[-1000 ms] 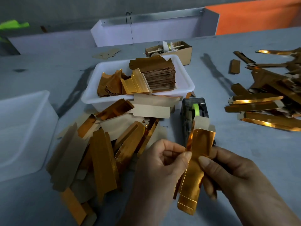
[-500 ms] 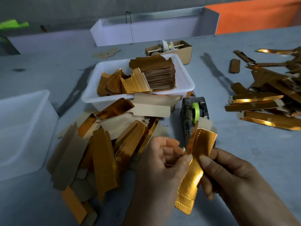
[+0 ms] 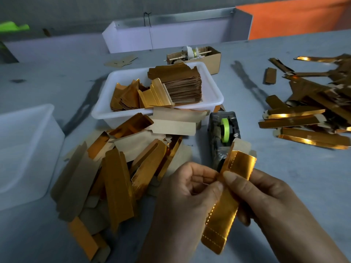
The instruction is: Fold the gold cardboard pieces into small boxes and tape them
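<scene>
I hold one long gold cardboard piece (image 3: 226,211) upright in front of me, partly folded along its dotted creases. My left hand (image 3: 182,205) pinches its left edge near the middle with thumb and fingers. My right hand (image 3: 269,205) grips it from the right, thumb pressed on the gold face. Just behind the piece stands a dark tape dispenser (image 3: 224,133) with a green roll. A heap of flat gold and brown pieces (image 3: 114,168) lies to the left.
A white tray (image 3: 214,99) behind the heap holds stacked gold pieces. A translucent bin (image 3: 24,149) stands at the left. More gold folded pieces (image 3: 311,120) spread at the right. A small cardboard box (image 3: 210,57) sits behind the tray.
The gold piece has dropped slightly and tilted, its top leaning right. My right thumb has slid up onto its face, closer to my left thumb.
</scene>
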